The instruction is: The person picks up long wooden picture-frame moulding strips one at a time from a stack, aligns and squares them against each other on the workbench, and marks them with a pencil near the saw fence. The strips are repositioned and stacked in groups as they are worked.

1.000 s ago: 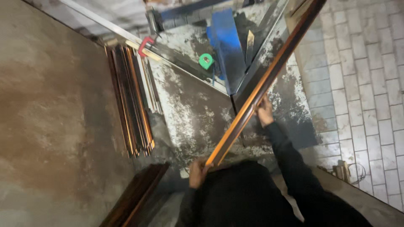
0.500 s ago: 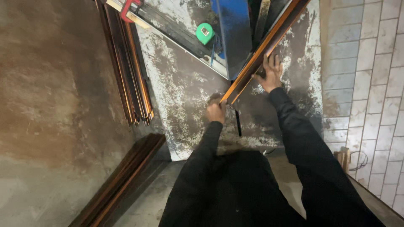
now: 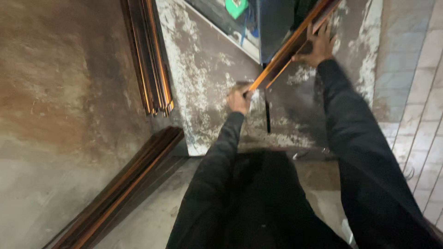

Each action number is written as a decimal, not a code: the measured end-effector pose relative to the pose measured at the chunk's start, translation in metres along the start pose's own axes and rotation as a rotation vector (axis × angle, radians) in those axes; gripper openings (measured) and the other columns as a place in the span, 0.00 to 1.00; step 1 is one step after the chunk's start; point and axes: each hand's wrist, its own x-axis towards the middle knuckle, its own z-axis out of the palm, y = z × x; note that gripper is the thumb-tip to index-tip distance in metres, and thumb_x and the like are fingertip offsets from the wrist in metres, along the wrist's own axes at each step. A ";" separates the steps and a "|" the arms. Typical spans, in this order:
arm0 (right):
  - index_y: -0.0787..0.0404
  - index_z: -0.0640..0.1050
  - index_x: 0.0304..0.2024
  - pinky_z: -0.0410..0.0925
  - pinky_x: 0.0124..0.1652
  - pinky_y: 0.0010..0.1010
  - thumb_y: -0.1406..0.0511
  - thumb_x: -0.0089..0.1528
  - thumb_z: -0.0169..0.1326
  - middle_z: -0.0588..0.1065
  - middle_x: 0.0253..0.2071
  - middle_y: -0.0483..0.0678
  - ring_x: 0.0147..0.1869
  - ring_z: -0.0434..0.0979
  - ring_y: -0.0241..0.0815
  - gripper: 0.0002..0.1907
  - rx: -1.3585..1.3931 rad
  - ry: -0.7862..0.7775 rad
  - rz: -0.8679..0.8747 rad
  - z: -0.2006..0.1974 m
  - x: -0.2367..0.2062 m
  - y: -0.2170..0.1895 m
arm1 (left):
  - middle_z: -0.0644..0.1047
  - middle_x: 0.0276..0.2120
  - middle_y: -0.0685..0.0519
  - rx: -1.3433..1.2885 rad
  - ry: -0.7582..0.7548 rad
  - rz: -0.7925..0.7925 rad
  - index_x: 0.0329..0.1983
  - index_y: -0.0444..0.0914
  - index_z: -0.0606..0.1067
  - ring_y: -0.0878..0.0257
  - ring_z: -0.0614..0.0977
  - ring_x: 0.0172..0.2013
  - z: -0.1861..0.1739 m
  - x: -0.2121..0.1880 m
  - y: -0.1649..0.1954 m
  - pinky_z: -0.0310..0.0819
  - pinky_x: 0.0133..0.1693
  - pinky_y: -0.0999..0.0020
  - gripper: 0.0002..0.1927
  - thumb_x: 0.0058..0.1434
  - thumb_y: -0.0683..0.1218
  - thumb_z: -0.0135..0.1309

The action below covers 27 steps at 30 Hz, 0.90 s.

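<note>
I hold a long brown metal profile (image 3: 295, 44) that slants from the middle of the view up to the top right. My left hand (image 3: 239, 98) grips its near end above a worn, white-stained board (image 3: 207, 92). My right hand (image 3: 317, 46) holds the same profile farther up, fingers wrapped over its edge. Both arms are in black sleeves. The profile's far end runs out of the frame at the top.
A bundle of similar brown profiles (image 3: 150, 55) lies to the left on the board. More profiles (image 3: 124, 189) lie on the floor at lower left. A green object (image 3: 236, 6) and a dark blue panel (image 3: 274, 25) sit at the top. White tiles (image 3: 422, 120) cover the right side.
The profile has moved away from me toward the top right, and both arms have stretched out with it. The view has tilted down and closer to the board.
</note>
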 end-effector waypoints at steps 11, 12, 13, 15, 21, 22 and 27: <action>0.55 0.57 0.85 0.28 0.74 0.75 0.40 0.56 0.72 0.32 0.84 0.66 0.87 0.24 0.64 0.64 0.012 0.066 -0.048 0.015 -0.013 0.010 | 0.85 0.29 0.53 -0.252 -0.154 -0.200 0.36 0.43 0.86 0.64 0.85 0.29 -0.001 0.014 0.009 0.79 0.36 0.67 0.08 0.53 0.47 0.69; 0.55 0.58 0.85 0.28 0.74 0.75 0.40 0.54 0.72 0.32 0.83 0.66 0.86 0.24 0.64 0.65 0.042 0.064 -0.046 0.018 -0.015 0.009 | 0.85 0.29 0.52 -0.251 -0.171 -0.185 0.36 0.42 0.86 0.64 0.86 0.29 0.000 0.016 0.007 0.80 0.36 0.68 0.08 0.53 0.46 0.69; 0.55 0.59 0.85 0.28 0.74 0.74 0.41 0.53 0.72 0.31 0.83 0.67 0.86 0.24 0.64 0.65 0.071 0.063 -0.045 0.020 -0.017 0.009 | 0.85 0.29 0.52 -0.251 -0.187 -0.169 0.35 0.41 0.86 0.65 0.86 0.29 0.001 0.017 0.005 0.80 0.37 0.69 0.07 0.53 0.45 0.68; 0.58 0.65 0.79 0.27 0.74 0.75 0.41 0.54 0.72 0.32 0.82 0.67 0.86 0.23 0.65 0.59 0.010 0.092 -0.086 0.024 -0.019 0.008 | 0.85 0.29 0.53 -0.285 -0.196 -0.196 0.34 0.41 0.86 0.65 0.86 0.30 0.002 0.019 0.001 0.80 0.38 0.69 0.06 0.53 0.45 0.69; 0.65 0.72 0.72 0.27 0.73 0.74 0.42 0.53 0.74 0.36 0.83 0.65 0.86 0.26 0.65 0.54 0.030 0.112 -0.132 0.028 -0.023 0.010 | 0.86 0.30 0.53 -0.228 -0.196 -0.176 0.32 0.42 0.86 0.64 0.87 0.31 0.000 0.018 -0.001 0.80 0.40 0.69 0.06 0.51 0.45 0.69; 0.64 0.73 0.71 0.27 0.72 0.74 0.42 0.54 0.74 0.38 0.84 0.65 0.85 0.26 0.65 0.53 0.035 0.119 -0.140 0.027 -0.023 0.010 | 0.85 0.30 0.53 -0.216 -0.189 -0.166 0.32 0.42 0.86 0.63 0.86 0.31 -0.001 0.018 0.000 0.80 0.40 0.68 0.06 0.50 0.45 0.69; 0.67 0.77 0.64 0.27 0.75 0.72 0.42 0.55 0.72 0.46 0.82 0.61 0.88 0.32 0.62 0.47 0.001 0.126 -0.133 0.026 -0.024 0.007 | 0.85 0.30 0.52 -0.214 -0.211 -0.192 0.32 0.42 0.86 0.61 0.86 0.31 -0.005 0.019 0.001 0.80 0.40 0.67 0.07 0.51 0.46 0.70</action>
